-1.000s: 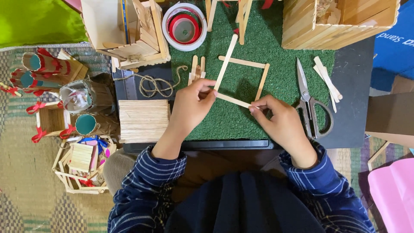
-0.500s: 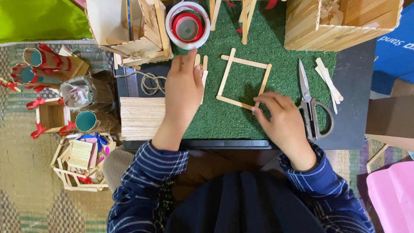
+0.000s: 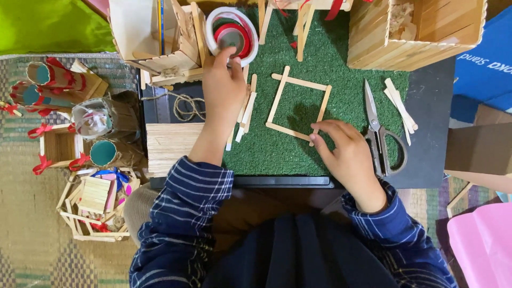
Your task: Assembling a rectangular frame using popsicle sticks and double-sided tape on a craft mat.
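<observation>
Overhead view of a craft surface [image 3: 426,106] covered in part by a green turf mat [image 3: 277,149]. A square frame of wooden sticks [image 3: 298,109] is laid flat on the mat, near its middle. The right hand [image 3: 346,152] is rested on the mat at the frame's lower right corner, where its fingertips [image 3: 314,140] are pressed against the end of the bottom stick; the fingers are curled loosely and nothing is lifted. The left hand [image 3: 223,88] is extended toward the far edge of the mat, where its fingertips are placed on the rim of a white round container [image 3: 232,33] holding red tape rolls; whether the rim is gripped or only touched cannot be told. A few loose sticks [image 3: 245,109] are seen just beside the left hand, partly covered by it. A pair of scissors [image 3: 380,136] is laid to the right of the frame, close to the right hand, with cut stick pieces [image 3: 400,106] beyond it. A stack of sticks [image 3: 173,146] and a coil of twine [image 3: 186,106] are placed left of the mat. Stick-built boxes and houses [image 3: 416,32] are ranged along the far side
</observation>
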